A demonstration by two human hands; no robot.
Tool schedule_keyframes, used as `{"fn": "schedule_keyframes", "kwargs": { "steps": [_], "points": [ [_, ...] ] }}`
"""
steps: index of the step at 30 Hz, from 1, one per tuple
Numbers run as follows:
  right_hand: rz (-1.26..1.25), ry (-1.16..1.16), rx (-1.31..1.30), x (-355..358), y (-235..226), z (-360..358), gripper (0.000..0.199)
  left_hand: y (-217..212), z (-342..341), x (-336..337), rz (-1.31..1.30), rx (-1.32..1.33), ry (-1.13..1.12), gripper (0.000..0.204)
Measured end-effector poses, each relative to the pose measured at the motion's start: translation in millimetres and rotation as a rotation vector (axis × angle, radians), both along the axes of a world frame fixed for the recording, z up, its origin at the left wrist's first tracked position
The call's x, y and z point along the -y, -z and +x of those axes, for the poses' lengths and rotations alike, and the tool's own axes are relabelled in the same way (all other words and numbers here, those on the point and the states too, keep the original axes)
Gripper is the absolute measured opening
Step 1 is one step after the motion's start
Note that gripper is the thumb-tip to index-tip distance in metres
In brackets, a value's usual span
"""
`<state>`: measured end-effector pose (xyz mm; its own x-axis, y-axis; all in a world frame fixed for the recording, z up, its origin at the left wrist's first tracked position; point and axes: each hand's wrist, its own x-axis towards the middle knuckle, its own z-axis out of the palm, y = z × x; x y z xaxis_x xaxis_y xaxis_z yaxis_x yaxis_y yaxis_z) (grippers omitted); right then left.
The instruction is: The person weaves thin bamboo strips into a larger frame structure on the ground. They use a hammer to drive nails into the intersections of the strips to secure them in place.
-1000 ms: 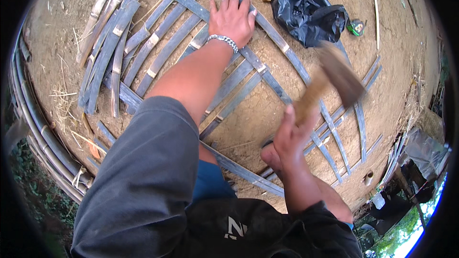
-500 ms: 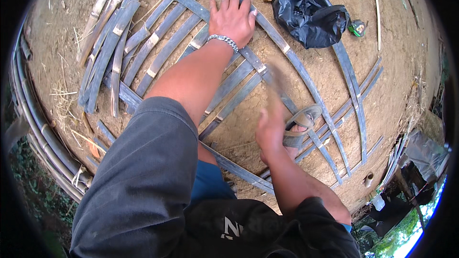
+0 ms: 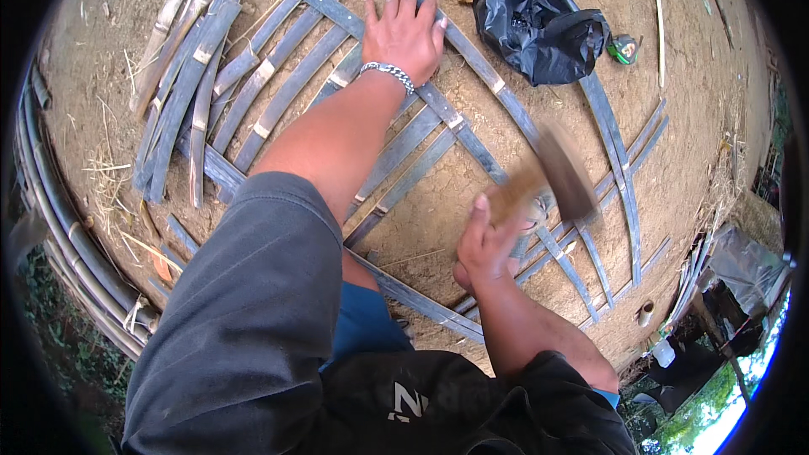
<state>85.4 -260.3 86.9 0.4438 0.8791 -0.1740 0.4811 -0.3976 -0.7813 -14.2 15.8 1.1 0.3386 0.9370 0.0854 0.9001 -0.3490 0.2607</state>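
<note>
Basically, the slat (image 3: 440, 107) is pinned on the bare ground (image 3: 438, 206) by the left hand (image 3: 403, 38), laid palm-down with fingers slightly spread; whether anything is pinched underneath can't be told. It is crossed by other slats, and its lower end is run out toward the right hand (image 3: 489, 244). That one is curled around the handle of a striking tool (image 3: 566, 173); far fingers are hidden, and the tool is motion-blurred, so its exact type can't be confirmed.

Risks, as judged: the sandaled foot (image 3: 533, 223) is partly covered by tool and hand from this view, so it could be caught by a glancing blow or a slipped grip. Fingers could be hit if a strike is landed too far up the slat. The slat could be kicked sideways if palm pressure is eased, or split if struck off-centre.

Count: two hands, one tool, one foot visible, one bracelet (image 3: 389, 73), one black plastic bag (image 3: 539, 25), one green tape measure (image 3: 624, 49) just beside it. Slats: more than ten; an exact figure is blocked by overlap and the left forearm (image 3: 329, 139).
</note>
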Motion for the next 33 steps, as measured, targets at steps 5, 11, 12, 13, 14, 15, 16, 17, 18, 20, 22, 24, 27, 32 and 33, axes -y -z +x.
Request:
{"fn": "schedule_keyframes", "kwargs": {
  "steps": [5,11,12,13,14,15,16,17,18,20,22,24,27,32,33],
  "points": [
    [-0.578,-0.109,0.057,-21,4,-4,0.044,-2,0,-4,0.006,0.016,-0.003,0.050],
    [-0.421,-0.127,0.069,-19,0,-6,0.051,-2,1,-2,0.000,0.031,0.005,0.049],
    [-0.588,-0.147,0.041,-22,5,-6,0.053,-2,1,-3,-0.001,0.026,0.003,0.049],
    [-0.414,-0.122,0.085,-19,7,-7,0.053,-2,1,-1,-0.003,0.021,0.001,0.049],
    [-0.241,-0.096,0.127,-12,8,-8,0.052,-2,1,-2,-0.005,0.016,0.000,0.049],
    [-0.081,-0.070,0.166,-8,3,-10,0.052,-2,1,0,-0.007,0.014,0.002,0.049],
    [-0.263,-0.111,0.135,-10,4,-8,0.052,-2,2,-1,-0.009,0.011,0.004,0.049],
    [-0.445,-0.150,0.101,-16,6,-5,0.052,-1,2,0,-0.010,0.010,0.007,0.049],
    [-0.607,-0.187,0.070,-26,6,-3,0.052,-2,2,-1,-0.013,0.008,0.005,0.049],
    [-0.503,-0.142,0.031,-19,0,2,0.047,-2,3,1,-0.017,0.006,0.003,0.049],
    [-0.392,-0.068,-0.032,-19,-15,3,0.043,-4,3,0,-0.027,0.006,0.006,0.049],
    [-0.241,0.041,-0.107,-32,-33,10,0.037,-6,2,0,-0.039,0.008,0.002,0.049],
    [-0.229,-0.003,-0.037,-67,-49,46,0.033,-5,0,1,-0.035,0.014,-0.004,0.049],
    [-0.248,-0.158,-0.028,-108,-27,88,0.037,-17,-6,18,0.039,0.234,-0.131,0.051],
    [-0.219,-0.194,-0.017,-110,-15,92,0.037,-21,-5,36,0.058,0.310,-0.198,0.052]
  ]
}}
